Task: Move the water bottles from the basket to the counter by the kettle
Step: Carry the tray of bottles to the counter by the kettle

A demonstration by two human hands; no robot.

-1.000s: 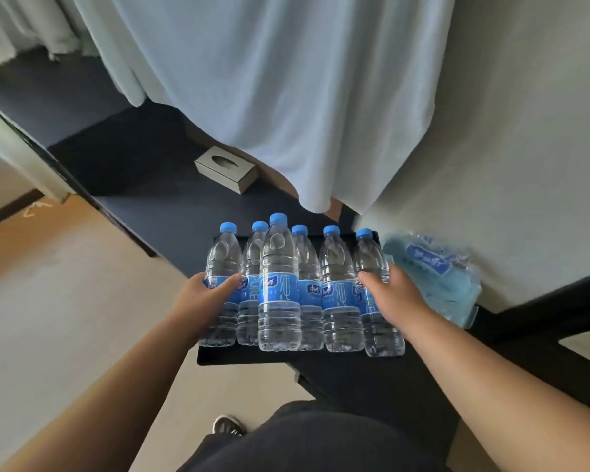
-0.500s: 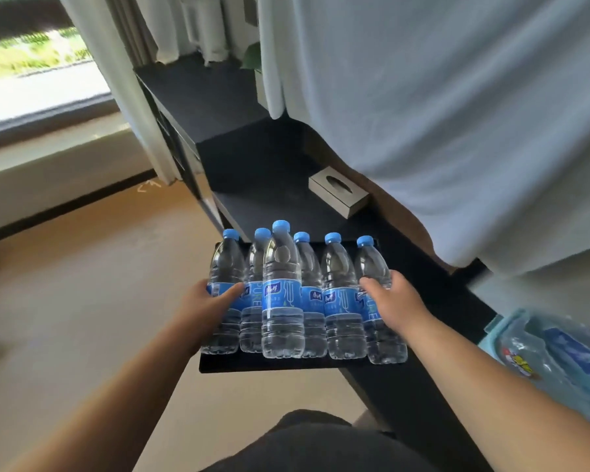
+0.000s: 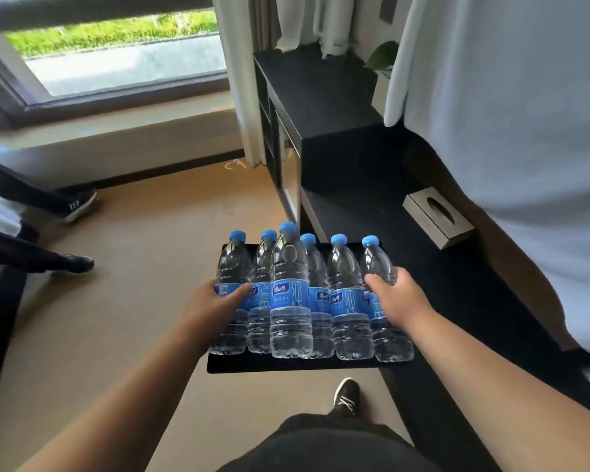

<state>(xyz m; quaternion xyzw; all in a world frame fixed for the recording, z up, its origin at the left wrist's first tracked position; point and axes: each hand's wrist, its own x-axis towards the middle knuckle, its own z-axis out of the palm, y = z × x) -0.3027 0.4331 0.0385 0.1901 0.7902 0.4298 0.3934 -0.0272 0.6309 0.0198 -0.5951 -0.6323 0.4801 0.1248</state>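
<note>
Six water bottles [image 3: 290,267] upright on the black tray [image 3: 286,364]; left hand [image 3: 212,301] grips the leftmost bottle [image 3: 234,264], right hand [image 3: 397,296] grips the rightmost bottle [image 3: 377,267]; four more between the hands.

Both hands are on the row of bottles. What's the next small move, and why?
Probably squeeze inward and lift the row: the left hand and right hand grip the outer ones of six water bottles standing on the black tray.
</note>
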